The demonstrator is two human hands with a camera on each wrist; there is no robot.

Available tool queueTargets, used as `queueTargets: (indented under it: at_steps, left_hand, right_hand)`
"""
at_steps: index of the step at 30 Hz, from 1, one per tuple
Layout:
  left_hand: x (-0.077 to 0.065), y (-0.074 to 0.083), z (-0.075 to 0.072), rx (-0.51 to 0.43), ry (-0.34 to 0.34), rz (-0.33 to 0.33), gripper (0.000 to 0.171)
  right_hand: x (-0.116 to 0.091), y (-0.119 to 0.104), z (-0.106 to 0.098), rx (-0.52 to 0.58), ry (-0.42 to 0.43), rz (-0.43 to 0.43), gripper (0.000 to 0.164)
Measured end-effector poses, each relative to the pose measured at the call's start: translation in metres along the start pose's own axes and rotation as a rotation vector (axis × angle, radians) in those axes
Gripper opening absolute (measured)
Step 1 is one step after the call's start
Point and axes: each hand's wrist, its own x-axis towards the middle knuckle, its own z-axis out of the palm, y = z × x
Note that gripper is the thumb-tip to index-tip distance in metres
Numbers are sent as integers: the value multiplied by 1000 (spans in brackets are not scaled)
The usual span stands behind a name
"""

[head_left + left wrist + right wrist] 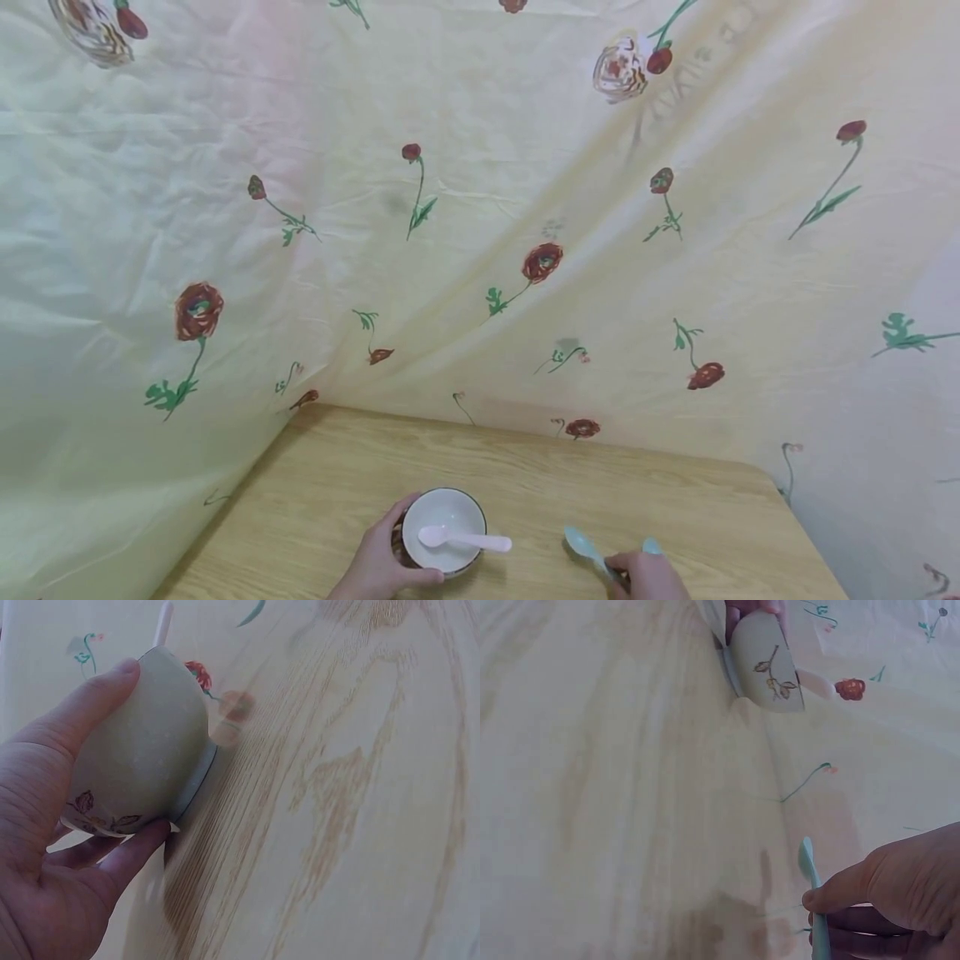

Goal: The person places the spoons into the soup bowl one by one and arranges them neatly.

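Observation:
My left hand (378, 558) grips a small white bowl (453, 507), its thumb and fingers curved round the outside. The left wrist view shows the bowl (154, 742) with floral marks on its outer wall. A pale pink spoon (468, 540) lies across the bowl, its handle sticking out past the rim to the right. To the right, my right hand (648, 577) pinches a light blue spoon (581, 543) between thumb and fingers. The right wrist view has the spoon (807, 859) with its head pointing away. Another light blue piece (651, 546) shows just behind the right hand, mostly hidden.
Both hands work over a light wood-grain table (517, 475). A cream cloth with red flowers (450, 283) hangs behind the table and along its left and right sides.

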Motion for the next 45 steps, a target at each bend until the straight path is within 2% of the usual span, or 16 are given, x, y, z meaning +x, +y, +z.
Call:
queueTargets:
  at_steps: [6, 12, 19, 26, 38, 41, 45]
  left_hand:
    - [0, 1, 1, 4, -2, -29, 112]
    - [-1, 1, 2, -2, 5, -27, 112]
    - [-2, -1, 1, -13, 3, -10, 112]
    - [0, -2, -2, -3, -4, 70, 114]
    - [3, -2, 4, 27, -9, 101, 113]
    - [0, -4, 4, 17, -2, 82, 115]
    - [0, -3, 4, 0, 0, 68, 114]
  right_hand:
    - [1, -5, -6, -31, 121, -76, 17]
    - [2, -12, -11, -47, 194, -115, 17]
    - [6, -20, -17, -29, 199, -142, 15]
    - [11, -34, -25, -12, 249, -268, 15]
    - [16, -55, -37, -50, 288, -366, 19]
    - [19, -64, -39, -101, 297, -420, 19]
    - [23, -80, -44, -182, 315, -563, 18]
